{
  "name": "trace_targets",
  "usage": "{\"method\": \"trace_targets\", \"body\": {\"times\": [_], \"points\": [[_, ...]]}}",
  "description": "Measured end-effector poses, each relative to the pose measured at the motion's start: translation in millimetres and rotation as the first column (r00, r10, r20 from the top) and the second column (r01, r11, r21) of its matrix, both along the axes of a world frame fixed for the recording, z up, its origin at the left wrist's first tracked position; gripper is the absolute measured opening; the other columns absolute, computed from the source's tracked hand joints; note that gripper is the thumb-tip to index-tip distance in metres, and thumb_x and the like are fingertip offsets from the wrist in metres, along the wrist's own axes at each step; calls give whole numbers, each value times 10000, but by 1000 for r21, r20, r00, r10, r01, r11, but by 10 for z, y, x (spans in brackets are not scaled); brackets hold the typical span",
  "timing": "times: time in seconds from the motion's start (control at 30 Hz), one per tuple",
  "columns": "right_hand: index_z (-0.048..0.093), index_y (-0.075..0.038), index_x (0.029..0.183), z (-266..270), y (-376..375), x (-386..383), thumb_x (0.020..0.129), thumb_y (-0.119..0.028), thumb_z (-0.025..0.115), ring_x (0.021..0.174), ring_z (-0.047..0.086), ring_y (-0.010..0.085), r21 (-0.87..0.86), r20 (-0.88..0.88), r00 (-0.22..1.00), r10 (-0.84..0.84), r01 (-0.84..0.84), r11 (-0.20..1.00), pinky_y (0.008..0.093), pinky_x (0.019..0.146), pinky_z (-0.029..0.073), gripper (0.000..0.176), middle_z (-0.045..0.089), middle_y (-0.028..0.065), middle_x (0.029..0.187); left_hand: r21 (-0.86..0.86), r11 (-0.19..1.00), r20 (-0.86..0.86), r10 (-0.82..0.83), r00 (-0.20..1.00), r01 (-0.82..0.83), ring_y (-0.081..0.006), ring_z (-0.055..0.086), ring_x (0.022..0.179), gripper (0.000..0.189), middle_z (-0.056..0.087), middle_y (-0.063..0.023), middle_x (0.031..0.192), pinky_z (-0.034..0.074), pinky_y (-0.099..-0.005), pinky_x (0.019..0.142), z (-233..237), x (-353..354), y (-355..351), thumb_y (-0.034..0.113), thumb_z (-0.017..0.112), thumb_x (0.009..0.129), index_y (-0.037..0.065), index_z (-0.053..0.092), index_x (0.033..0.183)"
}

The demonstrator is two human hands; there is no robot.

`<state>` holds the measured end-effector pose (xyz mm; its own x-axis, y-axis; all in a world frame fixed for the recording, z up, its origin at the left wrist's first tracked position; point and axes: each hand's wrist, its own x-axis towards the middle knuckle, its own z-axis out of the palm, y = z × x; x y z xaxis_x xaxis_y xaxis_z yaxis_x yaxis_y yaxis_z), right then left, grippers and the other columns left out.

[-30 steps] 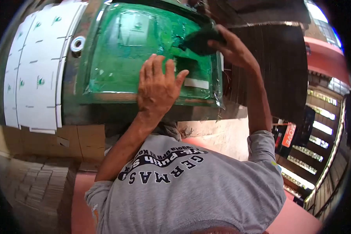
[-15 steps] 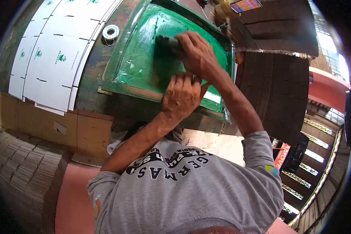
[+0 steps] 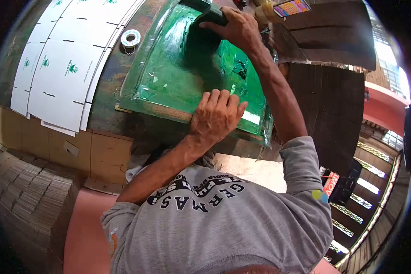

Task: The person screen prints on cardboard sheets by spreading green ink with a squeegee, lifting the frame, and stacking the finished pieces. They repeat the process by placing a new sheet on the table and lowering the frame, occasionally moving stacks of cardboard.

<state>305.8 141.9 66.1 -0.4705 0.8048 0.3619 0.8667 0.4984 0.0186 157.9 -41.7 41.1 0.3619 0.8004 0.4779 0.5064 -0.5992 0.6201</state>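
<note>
Atop glossy screen [image 3: 178, 77] (green), dark squeegee [image 3: 209, 16]

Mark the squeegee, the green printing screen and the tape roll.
squeegee [image 3: 212, 14], head view, its dark body
green printing screen [image 3: 169, 73], head view, bare mesh
tape roll [image 3: 124, 40], head view, its left rim
</note>
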Motion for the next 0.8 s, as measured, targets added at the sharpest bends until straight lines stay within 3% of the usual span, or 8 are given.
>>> {"method": "trace_targets", "body": {"times": [0.3, 0.37, 0.4, 0.53, 0.57, 0.63, 0.73, 0.8], "points": [[630, -48, 780, 127, -812, -140, 738, -396, 855, 609, 615, 210, -24, -123, 990, 72, -75, 997, 344, 535, 485, 416, 596, 78, 703, 134, 991, 57, -35, 998, 27, -243, 534, 677, 282, 503, -71, 708, 436, -386, 625, 87, -50, -31, 269, 668, 900, 78, 552, 728], [684, -34, 877, 292, -807, 6, 788, -320, 839, 680, 638, 100, -410, -299, 928, -221, 84, 908, 302, 574, 502, 337, 664, 50, 748, 275, 955, 197, -164, 967, 106, -243, 549, 687, 268, 517, -68, 710, 452, -386, 644, 88, -88, -75, 247, 688, 880, 76, 557, 720], [697, -46, 945, 255, -799, 139, 808, -422, 799, 697, 657, 156, -316, -417, 889, -191, 55, 947, 346, 614, 534, 413, 694, 91, 791, 408, 903, 319, -279, 906, 135, -243, 565, 697, 256, 530, -66, 712, 468, -386, 664, 95, -120, -63, 224, 708, 860, 74, 562, 713], [697, -57, 932, 884, -1345, 176, 806, -338, 827, 745, 685, 169, -102, -693, 677, -246, 246, 964, 347, 683, 549, 334, 718, 90, 850, 453, 877, 303, -324, 896, 164, -250, 588, 727, 218, 562, -66, 742, 490, -398, 691, 82, -337, -100, 172, 726, 813, 84, 562, 700], [697, -57, 932, 952, -1530, 202, 806, -338, 827, 745, 685, 169, -100, -702, 670, -244, 247, 964, 347, 683, 549, 334, 718, 90, 850, 456, 874, 293, -328, 898, 170, -250, 588, 727, 218, 562, -66, 742, 490, -398, 691, 124, -310, -112, 172, 726, 813, 84, 562, 700], [696, -64, 930, 1050, -1776, 272, 778, -338, 850, 739, 687, 193, 90, -553, 722, -417, 549, 831, 360, 689, 549, 350, 718, 89, 851, 589, 785, 306, -435, 847, 190, -253, 598, 723, 173, 581, -73, 748, 489, -389, 660, 296, -189, -4, 142, 719, 794, 88, 577, 712], [684, -65, 890, 1201, -1941, 434, 743, -376, 871, 754, 690, 213, 276, -532, 758, -377, 576, 769, 359, 694, 545, 392, 716, 76, 830, 719, 689, 306, -435, 847, 94, -256, 611, 715, 127, 599, -70, 750, 498, -375, 651, 797, -27, 299, 108, 707, 778, 91, 593, 726], [716, -99, 1073, 1324, -1761, 720, 811, -310, 802, 849, 682, 172, 294, -412, 695, -589, 713, 637, 329, 782, 531, 347, 729, 86, 926, 810, 586, 306, -434, 847, 7, -265, 621, 703, 90, 622, -77, 756, 505, -369, 669, 1195, 167, 628, 76, 698, 767, 86, 613, 738]]}}
